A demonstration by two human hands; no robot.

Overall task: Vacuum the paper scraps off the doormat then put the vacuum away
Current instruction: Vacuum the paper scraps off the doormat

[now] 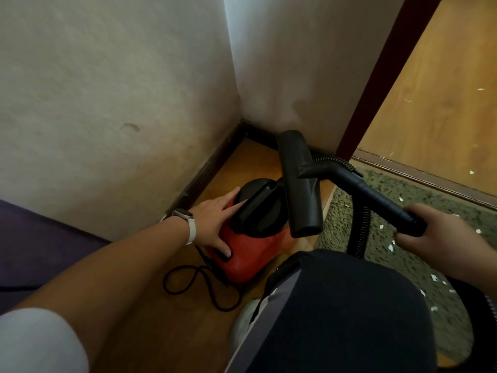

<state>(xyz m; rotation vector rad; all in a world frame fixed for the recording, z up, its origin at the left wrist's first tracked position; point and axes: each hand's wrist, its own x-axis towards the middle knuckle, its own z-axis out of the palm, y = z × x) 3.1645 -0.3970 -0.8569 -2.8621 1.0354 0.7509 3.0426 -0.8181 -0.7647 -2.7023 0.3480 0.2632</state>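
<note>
A red canister vacuum (pixel 252 254) with a black lid and handle stands on the wood floor in the wall corner. My left hand (pixel 215 219) rests on its top with straight fingers, the thumb on a black switch at its near edge. My right hand (pixel 441 238) grips the black wand (pixel 373 195), holding the flat floor nozzle (pixel 298 181) up in the air above the vacuum. The ribbed hose (pixel 359 232) hangs down from the wand. The green speckled doormat (pixel 398 195) lies to the right, with several white paper scraps (pixel 391 247) on it.
Two pale walls meet just behind the vacuum, with a dark skirting board (pixel 215 162). The black power cord (pixel 199 286) loops on the floor beside the vacuum. My dark-clad knee (pixel 344 305) fills the lower middle. A wooden door (pixel 441 103) stands to the right.
</note>
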